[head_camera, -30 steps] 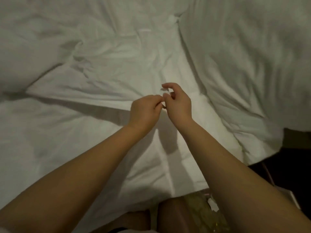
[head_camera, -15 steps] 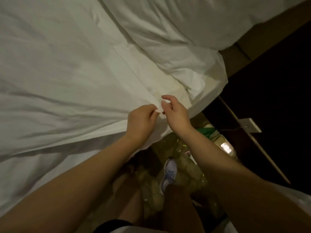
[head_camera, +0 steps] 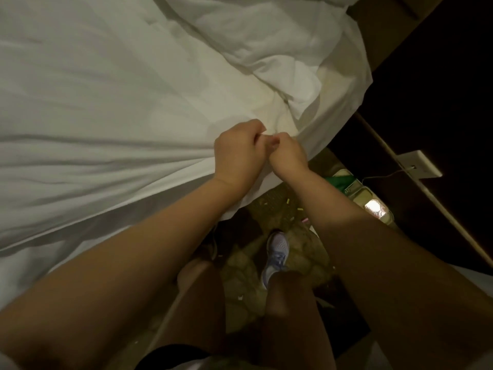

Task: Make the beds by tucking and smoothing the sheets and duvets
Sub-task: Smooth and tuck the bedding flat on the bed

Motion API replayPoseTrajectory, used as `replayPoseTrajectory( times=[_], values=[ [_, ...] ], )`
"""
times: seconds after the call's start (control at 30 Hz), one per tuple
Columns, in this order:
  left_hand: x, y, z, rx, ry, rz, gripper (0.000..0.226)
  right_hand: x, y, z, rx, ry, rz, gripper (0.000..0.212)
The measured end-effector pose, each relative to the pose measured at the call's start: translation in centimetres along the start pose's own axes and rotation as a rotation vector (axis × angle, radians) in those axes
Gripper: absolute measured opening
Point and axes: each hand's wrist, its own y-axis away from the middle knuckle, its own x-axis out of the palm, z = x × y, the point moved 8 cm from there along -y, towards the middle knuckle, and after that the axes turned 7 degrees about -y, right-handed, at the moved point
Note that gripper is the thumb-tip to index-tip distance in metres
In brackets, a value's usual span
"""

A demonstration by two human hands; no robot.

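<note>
Both hands meet at the middle of the frame, knuckles almost touching. The left hand [head_camera: 236, 156] and the right hand [head_camera: 288, 156] each have their fingers curled tight, pinching the edge of the white sheet [head_camera: 106, 116] close to its corner. The sheet spreads across the left and upper left of the frame with long creases running toward the grip, and its lower edge hangs off the bed over the floor [head_camera: 293, 204]. What looks like the duvet [head_camera: 266, 36] lies bunched in the upper right.

The grip is narrow and sits on a small bit of fabric, so a hard pull could slip it out of the fingers or drag the creases deeper instead of flattening them. Pulling from one spot only may skew the sheet and draw the bunched duvet along with it. The loose corner hangs near the shoe [head_camera: 277, 249] at lower centre and could be stepped on. A thin cable [head_camera: 384, 174] runs at the right, where trailing cloth might catch.
</note>
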Motion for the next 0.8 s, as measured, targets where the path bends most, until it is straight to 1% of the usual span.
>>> replayPoseTrajectory(
  times=[0.07, 0.1, 0.2, 0.37, 0.5, 0.6, 0.67, 0.7, 0.8],
  values=[
    [1.2, 0.5, -0.7, 0.013, 0.004, 0.026, 0.023, 0.5, -0.5, -0.5, -0.016, 0.061, 0.07, 0.026],
    [2.1, 0.9, -0.5, 0.015, -0.021, 0.054, 0.023, 0.4, -0.6, -0.8, -0.017, 0.029, 0.066, 0.026],
    [4.5, 1.6, 1.8, -0.039, -0.093, 0.129, 0.021, -0.5, -0.7, -1.0, -0.019, -0.19, 0.02, 0.031],
    [6.4, 2.1, 3.4, -0.138, -0.045, 0.165, 0.022, -0.2, -0.4, -0.4, 0.024, -0.23, 0.157, 0.05],
    [6.3, 2.4, 3.9, -0.185, 0.021, 0.151, 0.024, 0.5, 0.1, -0.5, 0.103, -0.25, 0.245, 0.055],
    [5.5, 2.5, 3.3, -0.174, 0.082, 0.119, 0.024, 1.6, 1.1, -0.3, 0.212, -0.468, 0.334, 0.053],
    [4.3, 2.8, 2.5, -0.161, 0.122, 0.061, 0.024, 1.9, 1.7, 0.5, 0.239, -0.64, 0.401, 0.047],
    [3.7, 2.9, 2.0, -0.159, 0.13, 0.039, 0.023, 1.8, 2.1, 1.1, 0.236, -0.68, 0.421, 0.04],
    [2.8, 2.9, 1.1, -0.151, 0.098, 0.05, 0.02, 0.7, 2.7, 2.2, 0.203, -0.649, 0.42, 0.022]
  ],
)
